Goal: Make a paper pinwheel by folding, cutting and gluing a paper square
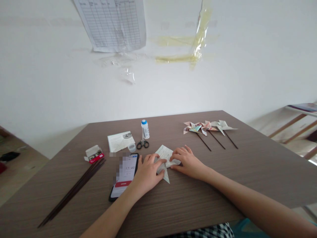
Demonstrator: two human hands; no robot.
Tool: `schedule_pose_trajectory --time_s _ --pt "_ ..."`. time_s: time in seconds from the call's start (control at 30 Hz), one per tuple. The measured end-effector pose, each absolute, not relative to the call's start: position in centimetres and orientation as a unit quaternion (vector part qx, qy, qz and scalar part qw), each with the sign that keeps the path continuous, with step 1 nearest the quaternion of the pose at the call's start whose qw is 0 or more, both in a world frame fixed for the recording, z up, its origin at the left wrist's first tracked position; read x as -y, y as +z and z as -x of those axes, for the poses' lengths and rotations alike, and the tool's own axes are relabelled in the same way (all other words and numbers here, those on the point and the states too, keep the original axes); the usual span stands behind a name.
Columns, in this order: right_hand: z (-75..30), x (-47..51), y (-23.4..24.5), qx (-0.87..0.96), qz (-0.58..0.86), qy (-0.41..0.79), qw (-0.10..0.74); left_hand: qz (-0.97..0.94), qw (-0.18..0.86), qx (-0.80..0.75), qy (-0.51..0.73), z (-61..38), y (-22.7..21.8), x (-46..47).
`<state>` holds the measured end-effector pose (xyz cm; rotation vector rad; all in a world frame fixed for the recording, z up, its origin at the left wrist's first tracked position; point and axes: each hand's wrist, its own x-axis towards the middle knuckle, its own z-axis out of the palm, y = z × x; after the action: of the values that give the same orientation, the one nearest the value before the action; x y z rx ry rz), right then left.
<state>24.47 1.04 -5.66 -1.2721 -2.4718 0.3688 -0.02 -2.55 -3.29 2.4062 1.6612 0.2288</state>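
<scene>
A white printed paper sheet, partly folded into points, lies on the brown wooden table. My left hand rests on its left part, fingers bent and pressing a fold down. My right hand lies on its right part, fingers pressed flat on the paper. A black phone with a lit timer screen lies just left of my left hand.
Three finished paper pinwheels on dark sticks lie at the back right. A bundle of dark sticks lies at the left, beside a small red-and-white box. Scissors, a glue bottle and a paper stack stand behind.
</scene>
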Motion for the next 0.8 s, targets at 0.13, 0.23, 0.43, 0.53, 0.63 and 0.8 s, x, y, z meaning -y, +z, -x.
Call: schedule_pose_trajectory --time_s 0.13,0.23,0.43,0.53,0.63,0.8 --pt "-24.39 -0.94 -5.53 0.867 0.452 0.132 0.164 -0.818 0.106 -0.561 0.075 0.1 -3.21 2.5" --pt "-24.37 -0.87 -5.51 0.869 0.448 0.128 0.167 -0.817 0.109 -0.561 0.081 0.16 -3.25 2.4" --pt "-24.48 -0.99 -5.75 0.87 0.443 0.125 0.175 -0.81 0.123 -0.567 0.084 0.1 -2.83 2.3" --pt "-24.52 -1.08 -5.88 0.871 0.441 0.131 0.175 -0.808 0.131 -0.569 0.079 0.07 -2.67 2.24" --pt "-24.6 -1.12 -6.04 0.872 0.438 0.13 0.176 -0.81 0.127 -0.568 0.079 0.07 -2.75 2.13" --pt "-24.75 -1.2 -6.37 0.873 0.434 0.132 0.179 -0.808 0.123 -0.569 0.086 0.15 -3.0 2.04"
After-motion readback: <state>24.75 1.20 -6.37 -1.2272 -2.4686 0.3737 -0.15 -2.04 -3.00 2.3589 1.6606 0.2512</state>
